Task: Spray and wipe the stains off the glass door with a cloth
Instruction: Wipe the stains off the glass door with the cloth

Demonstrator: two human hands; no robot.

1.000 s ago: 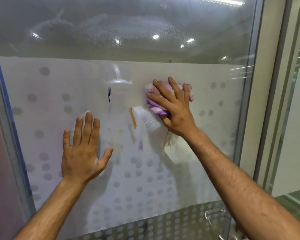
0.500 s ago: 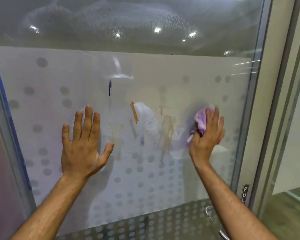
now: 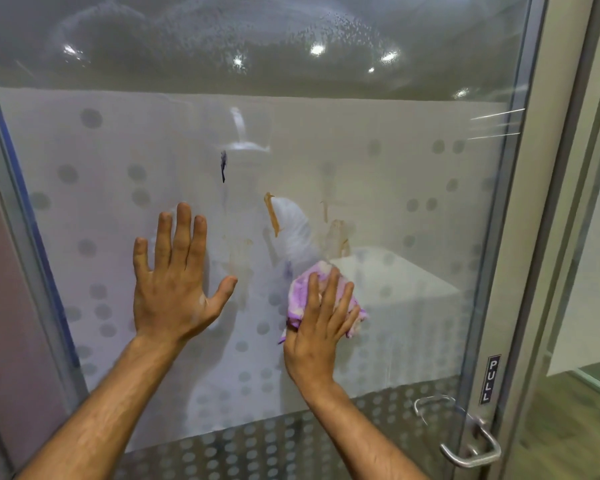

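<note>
The left hand (image 3: 175, 282) lies flat on the glass door (image 3: 413, 161), palm to the pane, fingers straight and close together, thumb spread out to the right; it holds nothing. Just right of that thumb, the right hand (image 3: 317, 327) presses a purple-and-white cloth (image 3: 302, 294) against the glass, fingers spread over the bunched fabric, which shows above the fingertips and out to the right of them; the hand is splayed on the cloth rather than closed round it. Both forearms are bare and reach up from the bottom edge. Stains sit above and between the hands: a short dark blue streak (image 3: 223, 166) well above the left thumb, an orange streak (image 3: 272, 214) above and left of the cloth, and a fainter brown smear (image 3: 336, 237) just above the cloth. A pale brownish haze (image 3: 238, 258) lies between the left fingers and the cloth. The middle band of the door is frosted with grey dots; the clear strip over it, far above both hands, is speckled with fine droplets (image 3: 343, 29). Low to the right of the right wrist are a metal handle (image 3: 465, 441) and, on the door's edge above it, a PULL label (image 3: 492, 379).
</note>
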